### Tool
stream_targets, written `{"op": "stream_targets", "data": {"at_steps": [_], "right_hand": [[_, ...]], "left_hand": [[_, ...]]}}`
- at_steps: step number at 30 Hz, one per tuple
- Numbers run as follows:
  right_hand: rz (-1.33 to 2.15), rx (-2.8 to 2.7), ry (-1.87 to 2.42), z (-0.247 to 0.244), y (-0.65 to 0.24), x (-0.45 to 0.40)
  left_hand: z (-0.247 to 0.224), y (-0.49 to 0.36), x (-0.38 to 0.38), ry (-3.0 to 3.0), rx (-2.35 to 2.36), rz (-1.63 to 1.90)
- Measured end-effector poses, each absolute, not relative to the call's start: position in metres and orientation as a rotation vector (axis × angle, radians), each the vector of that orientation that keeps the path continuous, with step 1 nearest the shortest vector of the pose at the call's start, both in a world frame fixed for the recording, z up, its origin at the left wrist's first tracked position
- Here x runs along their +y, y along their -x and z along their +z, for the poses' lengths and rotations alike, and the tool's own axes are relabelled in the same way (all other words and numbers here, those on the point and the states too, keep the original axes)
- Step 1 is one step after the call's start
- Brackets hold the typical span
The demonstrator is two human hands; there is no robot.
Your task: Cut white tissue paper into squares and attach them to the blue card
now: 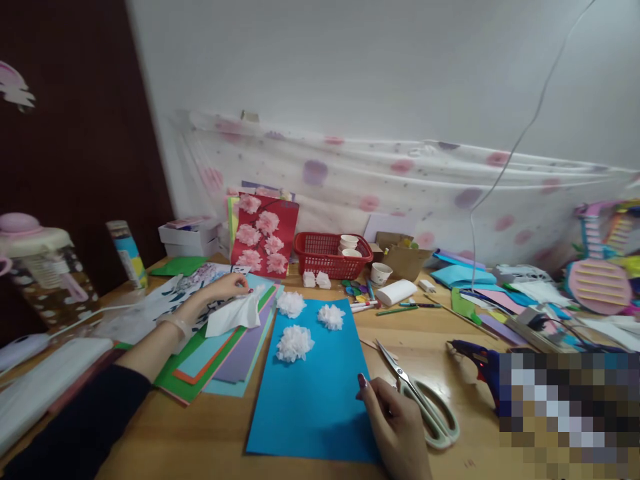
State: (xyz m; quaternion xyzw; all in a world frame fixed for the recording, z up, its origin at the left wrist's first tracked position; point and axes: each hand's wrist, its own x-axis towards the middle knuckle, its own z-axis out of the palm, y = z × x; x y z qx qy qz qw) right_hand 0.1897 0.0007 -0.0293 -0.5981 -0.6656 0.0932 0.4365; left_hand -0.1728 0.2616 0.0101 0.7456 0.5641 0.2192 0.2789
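A blue sheet of paper [320,393] lies in front of me, with three white ruffled paper flowers [295,343] on its upper part. My left hand [230,288] reaches out over the stack of coloured paper, its fingers closed at the edge of a white tissue [235,316] that drapes below them. By the lower right edge of the blue sheet, my right hand [395,423] is loosely curled with the thumb raised; nothing shows in it. Just right of that hand are scissors [425,403] with pale green handles, blades slightly apart.
Fanned coloured sheets [240,360] lie to the left. Behind stand a red card with pink flowers [265,233] and a red basket [333,257] holding paper cups. A dark blue glue gun [480,363] rests at right. A bottle [45,273] stands far left.
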Motion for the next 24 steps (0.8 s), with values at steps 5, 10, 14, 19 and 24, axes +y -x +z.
{"op": "stream_targets", "data": {"at_steps": [5, 10, 14, 19, 24], "right_hand": [[0.192, -1.681, 1.517, -0.029, -0.187, 0.000], [0.195, -1.687, 1.511, -0.030, -0.186, 0.000], [0.207, -1.702, 1.494, -0.029, -0.187, 0.000], [0.191, -1.698, 1.481, -0.025, -0.184, -0.001], [0.216, -1.589, 1.444, -0.027, -0.181, -0.002]], "left_hand": [[0.010, 0.175, 0.261, -1.982, 1.574, 0.597], [0.005, 0.163, 0.255, -1.989, 1.589, 0.579], [0.007, 0.159, 0.247, -1.990, 1.606, 0.594], [0.006, 0.156, 0.242, -1.947, 1.648, 0.604], [0.018, 0.151, 0.232, -1.907, 1.600, 0.648]]}}
